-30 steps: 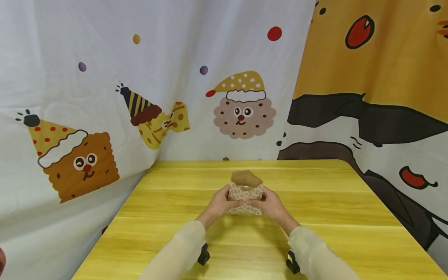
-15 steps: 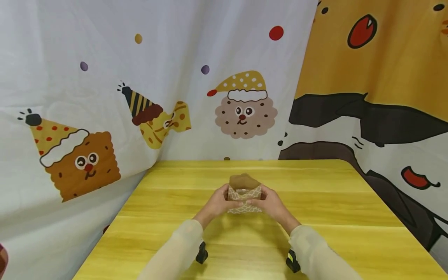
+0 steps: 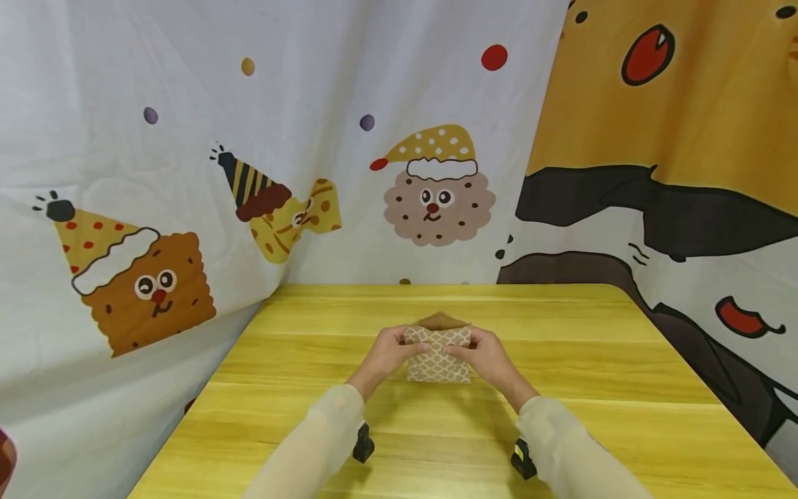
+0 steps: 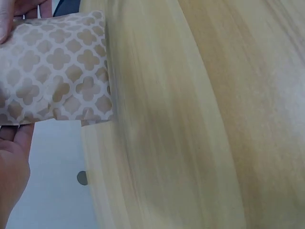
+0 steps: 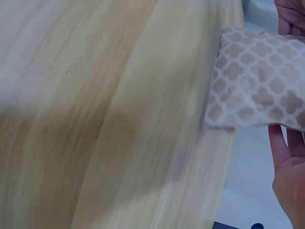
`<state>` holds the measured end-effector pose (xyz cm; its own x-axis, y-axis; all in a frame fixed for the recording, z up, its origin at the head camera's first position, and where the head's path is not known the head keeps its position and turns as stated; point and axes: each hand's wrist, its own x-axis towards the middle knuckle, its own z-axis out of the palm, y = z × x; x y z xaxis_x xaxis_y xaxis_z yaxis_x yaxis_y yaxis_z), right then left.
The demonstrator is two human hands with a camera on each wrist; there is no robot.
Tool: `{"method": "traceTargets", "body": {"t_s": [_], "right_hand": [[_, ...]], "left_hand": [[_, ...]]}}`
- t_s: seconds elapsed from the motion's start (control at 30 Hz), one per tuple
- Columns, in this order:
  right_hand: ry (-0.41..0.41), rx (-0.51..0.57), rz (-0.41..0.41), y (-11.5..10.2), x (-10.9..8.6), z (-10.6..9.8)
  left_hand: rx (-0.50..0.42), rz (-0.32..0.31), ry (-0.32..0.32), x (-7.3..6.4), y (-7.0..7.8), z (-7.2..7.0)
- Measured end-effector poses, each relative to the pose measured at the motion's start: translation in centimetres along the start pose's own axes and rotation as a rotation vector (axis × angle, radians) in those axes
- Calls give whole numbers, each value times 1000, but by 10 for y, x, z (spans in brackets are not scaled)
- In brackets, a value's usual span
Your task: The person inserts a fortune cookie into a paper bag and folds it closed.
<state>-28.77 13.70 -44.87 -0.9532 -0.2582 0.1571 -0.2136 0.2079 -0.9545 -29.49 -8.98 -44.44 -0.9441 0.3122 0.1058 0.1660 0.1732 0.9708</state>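
Note:
In the head view, a tan paper bag with a white lattice print stands between both hands over the table. Its plain brown back flap rises behind the front edge. My left hand grips the bag's left side near the top, thumb on the printed face and fingers behind. On the opposite side my right hand pinches it the same way. Both wrist views show the printed bag from close up, its bottom edge close over the wood. What lies inside the bag is hidden.
The yellow wood-grain table spreads around the hands. Behind and beside it hangs a white curtain with cartoon cookies. Dark camera mounts show below the cream sleeves.
Both thumbs have moved up the front of the bag toward its top edge. More of the printed face shows, while the brown flap shows less and the mouth looks narrower.

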Motion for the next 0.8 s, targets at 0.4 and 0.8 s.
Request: {"method": "traceTargets", "body": {"t_s": [0.4,0.8], "right_hand": [[15,-30,-18,2,2,1],[72,-47,41,4,2,2]], "left_hand": [[-25,-24,-6,-2,0,-5],[-30,14,102,-1,-4,-10]]}}
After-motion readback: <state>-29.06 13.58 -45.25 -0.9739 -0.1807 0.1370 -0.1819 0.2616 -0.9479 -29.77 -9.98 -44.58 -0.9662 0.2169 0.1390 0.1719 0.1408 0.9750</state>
